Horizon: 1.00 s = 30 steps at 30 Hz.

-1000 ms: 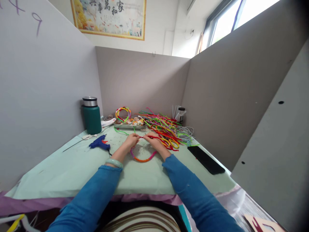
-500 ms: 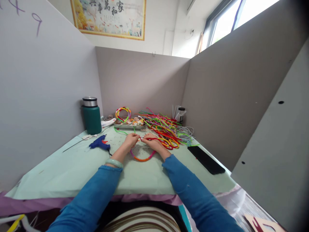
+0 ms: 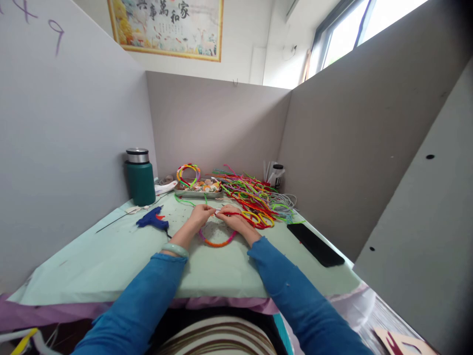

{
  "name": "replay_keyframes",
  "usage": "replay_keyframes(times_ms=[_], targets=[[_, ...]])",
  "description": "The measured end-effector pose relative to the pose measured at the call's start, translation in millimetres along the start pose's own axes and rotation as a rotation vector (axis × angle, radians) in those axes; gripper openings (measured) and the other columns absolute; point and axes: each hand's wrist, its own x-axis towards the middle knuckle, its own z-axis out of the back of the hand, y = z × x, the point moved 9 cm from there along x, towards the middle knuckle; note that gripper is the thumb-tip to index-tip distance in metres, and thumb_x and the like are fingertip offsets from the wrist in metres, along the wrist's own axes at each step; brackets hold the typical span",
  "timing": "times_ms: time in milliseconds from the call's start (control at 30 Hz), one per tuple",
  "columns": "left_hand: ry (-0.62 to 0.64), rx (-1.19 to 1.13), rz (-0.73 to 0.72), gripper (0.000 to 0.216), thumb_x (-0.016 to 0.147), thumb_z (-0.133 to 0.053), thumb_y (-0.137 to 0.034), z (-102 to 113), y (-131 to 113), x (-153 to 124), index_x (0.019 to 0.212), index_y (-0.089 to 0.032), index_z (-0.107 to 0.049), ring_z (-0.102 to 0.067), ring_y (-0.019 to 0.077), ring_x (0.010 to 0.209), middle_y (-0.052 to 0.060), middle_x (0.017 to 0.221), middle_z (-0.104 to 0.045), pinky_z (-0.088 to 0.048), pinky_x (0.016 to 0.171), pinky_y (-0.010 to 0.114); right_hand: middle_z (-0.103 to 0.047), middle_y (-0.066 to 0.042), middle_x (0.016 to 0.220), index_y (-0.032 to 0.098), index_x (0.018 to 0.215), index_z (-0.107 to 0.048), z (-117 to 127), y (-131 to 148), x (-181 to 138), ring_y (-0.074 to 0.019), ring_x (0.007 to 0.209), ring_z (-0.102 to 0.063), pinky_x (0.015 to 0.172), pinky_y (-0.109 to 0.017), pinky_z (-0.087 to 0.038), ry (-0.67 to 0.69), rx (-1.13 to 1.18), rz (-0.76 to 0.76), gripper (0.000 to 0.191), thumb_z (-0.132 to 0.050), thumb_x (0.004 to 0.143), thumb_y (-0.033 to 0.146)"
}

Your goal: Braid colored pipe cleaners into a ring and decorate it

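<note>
Over the middle of the table, my left hand (image 3: 201,215) and my right hand (image 3: 230,215) almost meet at the fingertips, both pinched closed. Below them hangs the lower arc of a ring (image 3: 217,244) wrapped in orange, purple and pink fuzzy stems. My left fingers grip this ring near its top left. A red pipe cleaner (image 3: 245,216) runs out to the right from my right fingers, which are closed on its end. The ring's upper part is mostly hidden by my hands.
A blue glue gun (image 3: 152,218) and green bottle (image 3: 141,177) are at left. Behind my hands are a metal tray (image 3: 197,194) of small pieces, a finished-looking multicoloured ring (image 3: 178,173) and a pipe cleaner pile (image 3: 251,192). A black phone-like slab (image 3: 316,245) lies right.
My fingertips have shifted slightly, and the short red piece that showed between them is now mostly out of sight. The ring stays in nearly the same place.
</note>
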Motion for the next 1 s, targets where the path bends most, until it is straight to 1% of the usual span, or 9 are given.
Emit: replay_keyframes(times_ms=[167,267,367,567,667,767,867,1000], targets=[[-0.037,0.033,0.004,0.014,0.075,-0.062,-0.026,4,1,1,0.072,-0.013,-0.061,-0.029,0.0052,0.036,-0.006,0.045,-0.040,-0.022,0.039,0.021,-0.063,-0.003,0.086,0.022,0.074,-0.068,2,4,-3,-0.0157,0.081,-0.057,0.075,-0.027,-0.044,-0.034,-0.015,0.025,0.024,-0.055,0.083,0.041],[-0.047,0.034,0.005,0.013,0.076,-0.059,-0.025,5,1,1,0.074,-0.012,-0.061,-0.030,0.0056,0.037,-0.006,0.046,-0.041,-0.022,0.039,0.021,-0.062,-0.004,0.089,0.021,0.077,-0.068,6,7,-4,-0.0157,0.083,-0.056,0.077,-0.028,-0.044,-0.079,-0.012,0.057,0.023,-0.056,0.083,0.039],[-0.054,0.028,-0.004,0.013,0.075,-0.060,-0.025,6,1,2,0.073,-0.012,-0.061,-0.031,0.0056,0.037,-0.005,0.046,-0.041,-0.022,0.039,0.021,-0.061,-0.004,0.091,0.021,0.078,-0.066,11,6,-4,-0.0165,0.087,-0.056,0.080,-0.029,-0.043,-0.130,-0.005,0.052,0.020,-0.057,0.081,0.038],[-0.068,0.021,-0.007,0.014,0.075,-0.062,-0.026,7,2,5,0.073,-0.012,-0.060,-0.030,0.0052,0.036,-0.006,0.044,-0.040,-0.021,0.039,0.021,-0.062,-0.002,0.087,0.020,0.088,-0.059,16,-1,-5,-0.0165,0.082,-0.056,0.075,-0.029,-0.044,-0.156,0.048,-0.083,0.014,-0.053,0.080,0.030],[-0.066,0.001,-0.006,0.013,0.075,-0.061,-0.025,7,3,6,0.074,-0.012,-0.060,-0.029,0.0051,0.036,-0.006,0.044,-0.039,-0.021,0.038,0.020,-0.062,-0.001,0.085,0.020,0.087,-0.057,14,-3,-6,-0.0159,0.081,-0.056,0.074,-0.029,-0.044,-0.141,0.062,-0.140,0.013,-0.049,0.080,0.026],[-0.063,-0.021,-0.012,0.013,0.075,-0.061,-0.025,7,4,6,0.073,-0.012,-0.060,-0.028,0.0047,0.035,-0.007,0.043,-0.037,-0.020,0.038,0.020,-0.062,0.000,0.084,0.021,0.090,-0.058,9,-9,-6,-0.0154,0.080,-0.056,0.073,-0.028,-0.044,-0.111,0.068,-0.170,0.016,-0.047,0.079,0.023],[-0.057,-0.038,-0.036,0.013,0.074,-0.061,-0.025,7,3,7,0.072,-0.013,-0.059,-0.028,0.0045,0.035,-0.007,0.045,-0.038,-0.020,0.038,0.020,-0.063,0.001,0.085,0.021,0.093,-0.058,4,-16,-5,-0.0151,0.079,-0.056,0.072,-0.028,-0.044,-0.085,0.074,-0.179,0.018,-0.048,0.079,0.024],[-0.049,-0.063,-0.049,0.012,0.074,-0.061,-0.024,6,2,6,0.072,-0.013,-0.059,-0.029,0.0047,0.036,-0.007,0.045,-0.038,-0.020,0.038,0.021,-0.064,0.001,0.081,0.022,0.092,-0.059,5,-25,-5,-0.0150,0.077,-0.058,0.068,-0.027,-0.044,-0.087,0.059,-0.236,0.016,-0.050,0.078,0.024]])
